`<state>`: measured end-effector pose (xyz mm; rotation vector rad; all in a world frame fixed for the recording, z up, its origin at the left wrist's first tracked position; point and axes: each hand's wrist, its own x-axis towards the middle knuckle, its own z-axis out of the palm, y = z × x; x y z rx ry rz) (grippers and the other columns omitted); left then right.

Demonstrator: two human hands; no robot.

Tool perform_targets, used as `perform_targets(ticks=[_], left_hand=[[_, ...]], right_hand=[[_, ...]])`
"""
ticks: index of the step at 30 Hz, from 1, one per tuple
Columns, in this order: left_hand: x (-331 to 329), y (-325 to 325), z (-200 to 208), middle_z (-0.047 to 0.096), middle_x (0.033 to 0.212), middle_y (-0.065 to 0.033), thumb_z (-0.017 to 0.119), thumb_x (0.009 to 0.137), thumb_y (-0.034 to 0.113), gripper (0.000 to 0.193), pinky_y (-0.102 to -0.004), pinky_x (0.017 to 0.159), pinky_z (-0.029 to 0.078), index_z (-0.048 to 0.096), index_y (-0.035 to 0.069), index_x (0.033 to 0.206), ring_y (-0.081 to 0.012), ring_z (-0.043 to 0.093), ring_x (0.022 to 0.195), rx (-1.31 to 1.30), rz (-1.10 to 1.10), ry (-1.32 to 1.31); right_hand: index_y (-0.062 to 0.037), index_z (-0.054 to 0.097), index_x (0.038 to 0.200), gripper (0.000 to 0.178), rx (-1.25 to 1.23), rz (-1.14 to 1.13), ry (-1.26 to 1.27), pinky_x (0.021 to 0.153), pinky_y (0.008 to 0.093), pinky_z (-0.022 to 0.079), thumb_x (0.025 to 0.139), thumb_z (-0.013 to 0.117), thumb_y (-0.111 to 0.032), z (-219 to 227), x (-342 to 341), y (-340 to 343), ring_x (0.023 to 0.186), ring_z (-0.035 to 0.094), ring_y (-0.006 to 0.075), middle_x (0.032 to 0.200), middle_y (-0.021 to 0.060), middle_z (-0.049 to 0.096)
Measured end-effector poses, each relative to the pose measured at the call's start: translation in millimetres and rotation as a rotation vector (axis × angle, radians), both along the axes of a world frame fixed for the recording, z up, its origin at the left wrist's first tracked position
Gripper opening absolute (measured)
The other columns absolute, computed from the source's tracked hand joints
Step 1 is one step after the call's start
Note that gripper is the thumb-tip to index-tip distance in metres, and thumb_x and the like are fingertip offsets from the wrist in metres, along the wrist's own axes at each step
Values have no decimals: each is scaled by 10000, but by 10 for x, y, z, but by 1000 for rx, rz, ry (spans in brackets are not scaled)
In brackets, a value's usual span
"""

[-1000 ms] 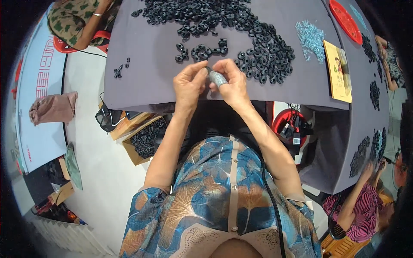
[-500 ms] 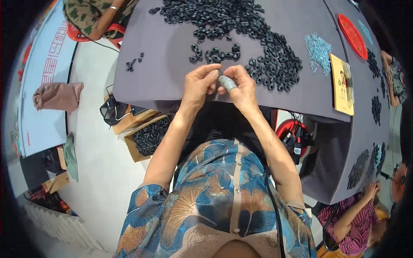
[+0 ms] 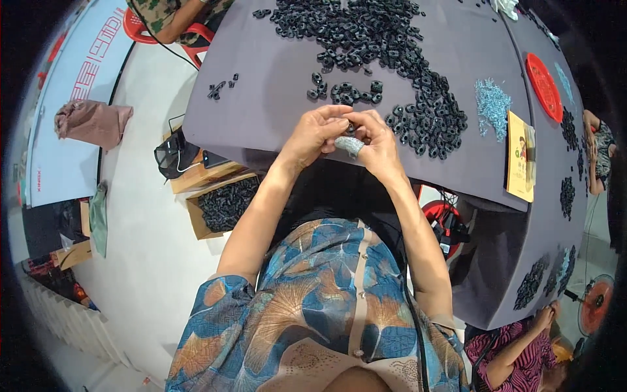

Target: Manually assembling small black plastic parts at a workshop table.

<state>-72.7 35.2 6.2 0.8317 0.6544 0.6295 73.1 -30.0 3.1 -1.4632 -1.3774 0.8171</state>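
Note:
My left hand (image 3: 315,136) and my right hand (image 3: 377,142) meet at the near edge of the grey-covered table (image 3: 255,121). Between their pinched fingertips is a small black part (image 3: 351,129), mostly covered by the fingers. A silvery grey wrap (image 3: 349,146) covers my right thumb. Just beyond the hands lies a small cluster of black parts (image 3: 344,93). To its right and behind it spreads a large heap of similar black pieces (image 3: 428,124).
Small clear-blue pieces (image 3: 493,108) lie at right, near a yellow booklet (image 3: 520,157) and a red tray (image 3: 544,88). A few black bits (image 3: 215,90) lie at left. Below the table stands a cardboard box (image 3: 197,219) of black parts. Other people sit around the tables.
The view has shifted, so the table sits lower and further right in it. My fingers have drawn closer together around the small black part, and my right thumb has turned.

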Motion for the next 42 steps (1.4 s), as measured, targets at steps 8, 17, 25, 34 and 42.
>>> perform_targets(ticks=[8,17,25,34,42], left_hand=[[-16,38,-5,588,725,-6,658,830,88,332,-157,379,316,542,-20,1122,-19,435,467,-40,-36,15],[15,64,2,572,701,-12,666,824,80,331,-153,368,300,518,-1,1110,-16,421,445,7,-62,49],[0,51,-118,618,800,-86,593,858,44,260,-158,399,348,531,-13,1104,-42,447,479,-65,43,-45],[-7,74,-79,629,859,-134,541,886,66,254,-180,422,356,559,-51,1112,-60,468,517,-153,17,-125],[-21,72,-64,592,804,-89,505,918,118,227,-203,426,348,578,-37,1066,-88,461,525,-150,62,-137]], right_hand=[[-49,612,906,275,120,-14,24,575,245,460,676,762,-45,-5,-51,2,632,533,100,898,21,580],[-40,598,944,286,130,-16,-38,603,256,487,691,724,-1,-29,-15,7,666,570,121,937,42,602],[-28,522,1175,459,57,17,59,682,311,497,742,668,0,250,32,-196,791,599,218,1045,121,540],[-25,640,923,114,107,-550,-347,673,257,460,818,601,-2,109,1543,-636,763,570,92,825,36,643],[-30,648,953,333,-44,-701,-672,819,398,460,691,481,89,136,2488,-553,900,602,341,920,190,630]])
